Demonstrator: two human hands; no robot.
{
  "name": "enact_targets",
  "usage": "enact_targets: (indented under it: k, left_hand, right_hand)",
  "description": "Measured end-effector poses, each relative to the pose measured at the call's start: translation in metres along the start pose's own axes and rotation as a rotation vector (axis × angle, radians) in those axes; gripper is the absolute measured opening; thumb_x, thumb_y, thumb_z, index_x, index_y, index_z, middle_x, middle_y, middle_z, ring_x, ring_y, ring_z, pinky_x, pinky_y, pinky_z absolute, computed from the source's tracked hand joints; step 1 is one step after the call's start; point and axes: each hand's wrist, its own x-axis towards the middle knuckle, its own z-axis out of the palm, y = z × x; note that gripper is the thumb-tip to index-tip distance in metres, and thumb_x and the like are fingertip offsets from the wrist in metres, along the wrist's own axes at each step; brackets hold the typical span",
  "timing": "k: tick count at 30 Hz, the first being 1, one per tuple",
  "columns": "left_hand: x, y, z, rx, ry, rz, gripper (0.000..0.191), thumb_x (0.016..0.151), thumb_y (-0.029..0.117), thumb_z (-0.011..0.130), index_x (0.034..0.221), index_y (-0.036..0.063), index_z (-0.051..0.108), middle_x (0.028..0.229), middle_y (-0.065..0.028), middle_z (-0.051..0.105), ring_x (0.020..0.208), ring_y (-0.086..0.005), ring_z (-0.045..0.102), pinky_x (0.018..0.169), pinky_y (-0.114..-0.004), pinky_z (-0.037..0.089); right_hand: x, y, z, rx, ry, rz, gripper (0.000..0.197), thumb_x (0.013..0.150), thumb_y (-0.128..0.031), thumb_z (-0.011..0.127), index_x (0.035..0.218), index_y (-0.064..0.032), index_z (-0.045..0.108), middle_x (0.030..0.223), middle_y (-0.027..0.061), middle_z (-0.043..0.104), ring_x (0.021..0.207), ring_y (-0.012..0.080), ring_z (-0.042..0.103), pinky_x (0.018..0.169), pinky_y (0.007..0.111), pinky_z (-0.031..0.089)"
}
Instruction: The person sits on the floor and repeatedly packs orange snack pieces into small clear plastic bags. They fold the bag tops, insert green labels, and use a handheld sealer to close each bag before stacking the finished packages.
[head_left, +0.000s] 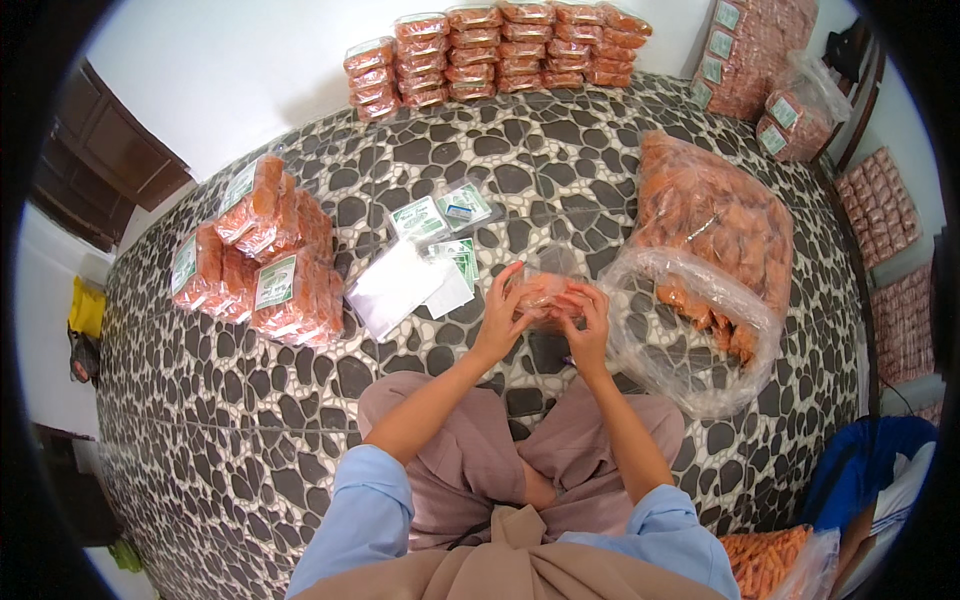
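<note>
Between both hands, above the floor before my crossed legs, is a small clear plastic bag (551, 289) with orange-brown food pieces in it. My left hand (510, 304) grips its left side, and my right hand (585, 315) holds its right side. The bag's clear upper end stands up beyond my fingers, which partly hide the contents. Just right of my right hand lies a large clear sack (716, 202) of orange pieces, its rolled mouth facing me. Left of my left hand are white paper sheets (397, 285) and green-and-white printed labels (418, 220).
Filled, labelled packs (277, 289) are stacked at the left. Rows of similar packs (472, 56) line the far wall. Taller packs (750, 60) and a bagged bundle (795, 124) stand at the back right. Another person's arm (855, 551) shows at lower right, beside a bag of orange sticks (765, 559).
</note>
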Motion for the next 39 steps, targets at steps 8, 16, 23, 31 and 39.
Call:
enact_targets:
  k: [8, 16, 23, 31, 39]
  left_hand:
    - [0.011, 0.019, -0.014, 0.009, 0.025, -0.011, 0.021, 0.076, 0.015, 0.072, 0.096, 0.0097, 0.069, 0.085, -0.0046, 0.059, 0.082, -0.0249, 0.053, 0.082, -0.035, 0.042]
    - [0.017, 0.017, -0.009, -0.051, 0.008, 0.125, 0.016, 0.073, 0.010, 0.076, 0.082, 0.0036, 0.064, 0.079, -0.0067, 0.064, 0.084, -0.0242, 0.062, 0.084, -0.037, 0.046]
    - [0.013, 0.016, -0.013, -0.292, 0.031, -0.017, 0.028, 0.079, 0.022, 0.071, 0.097, 0.0027, 0.061, 0.096, -0.0111, 0.064, 0.090, -0.0263, 0.061, 0.075, -0.036, 0.048]
    - [0.074, 0.001, -0.008, -0.253, -0.255, 0.000, 0.032, 0.083, 0.021, 0.068, 0.110, 0.0055, 0.064, 0.100, -0.0096, 0.066, 0.089, -0.0179, 0.062, 0.078, -0.029, 0.048]
    - [0.071, 0.017, -0.013, -0.428, -0.308, -0.265, 0.015, 0.080, 0.016, 0.070, 0.086, 0.0015, 0.071, 0.084, -0.0068, 0.068, 0.079, -0.0148, 0.064, 0.074, -0.028, 0.049]
  right_hand:
    - [-0.008, -0.011, 0.004, 0.097, 0.152, 0.083, 0.005, 0.085, -0.002, 0.063, 0.090, -0.0007, 0.065, 0.091, 0.0097, 0.066, 0.090, 0.0256, 0.059, 0.081, 0.034, 0.047]
    - [-0.012, -0.023, -0.005, 0.051, 0.120, 0.027, 0.016, 0.081, -0.001, 0.068, 0.096, -0.0013, 0.064, 0.093, 0.0099, 0.064, 0.091, 0.0263, 0.059, 0.080, 0.033, 0.047]
    - [0.003, -0.019, -0.001, 0.013, -0.023, -0.038, 0.020, 0.072, 0.007, 0.068, 0.090, -0.0023, 0.065, 0.090, 0.0080, 0.064, 0.089, 0.0241, 0.058, 0.077, 0.033, 0.047]
    - [0.001, -0.020, -0.002, 0.032, -0.002, -0.011, 0.014, 0.073, 0.005, 0.068, 0.085, -0.0030, 0.065, 0.083, 0.0073, 0.064, 0.083, 0.0247, 0.057, 0.076, 0.034, 0.045]
    - [0.033, -0.014, -0.004, -0.065, -0.072, -0.147, 0.009, 0.077, -0.001, 0.066, 0.085, -0.0034, 0.061, 0.100, 0.0131, 0.065, 0.096, 0.0307, 0.060, 0.096, 0.045, 0.039]
